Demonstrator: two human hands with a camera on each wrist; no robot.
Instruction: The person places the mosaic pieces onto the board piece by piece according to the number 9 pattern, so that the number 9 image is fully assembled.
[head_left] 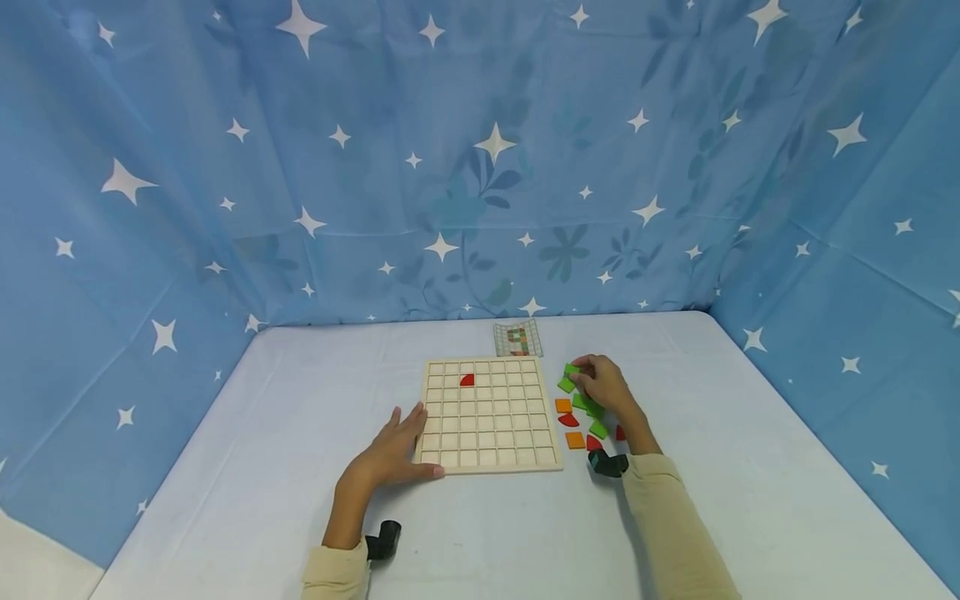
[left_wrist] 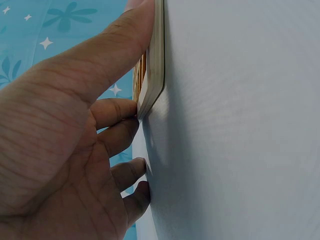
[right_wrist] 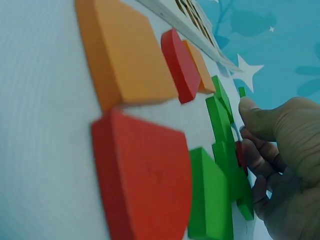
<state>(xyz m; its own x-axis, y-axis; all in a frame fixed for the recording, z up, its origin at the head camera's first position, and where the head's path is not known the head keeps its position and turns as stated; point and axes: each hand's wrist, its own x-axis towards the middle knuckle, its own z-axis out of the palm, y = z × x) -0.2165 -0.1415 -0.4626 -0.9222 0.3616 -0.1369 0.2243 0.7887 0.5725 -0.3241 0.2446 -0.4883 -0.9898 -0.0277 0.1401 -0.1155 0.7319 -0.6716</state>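
Observation:
A pale wooden grid board (head_left: 487, 442) lies flat, one red quarter-circle piece (head_left: 467, 381) in a cell of its far part. My left hand (head_left: 392, 450) rests at the board's near left corner, fingers spread along the left side, thumb on the front edge. To the right of the board, my right hand (head_left: 603, 385) pinches a green square tile (head_left: 572, 368) between thumb and fingers; only its edge (right_wrist: 242, 92) shows by the thumb in the right wrist view. Another green tile (head_left: 566, 385) lies just below that hand.
Between board and right forearm lie several loose pieces: orange squares (head_left: 574, 440), red quarter-circles (head_left: 568, 421) and green squares (head_left: 597, 429). A small pattern card (head_left: 504, 342) sits behind the board on the white tabletop (head_left: 255, 467). A blue star-print curtain (head_left: 360, 192) surrounds the table.

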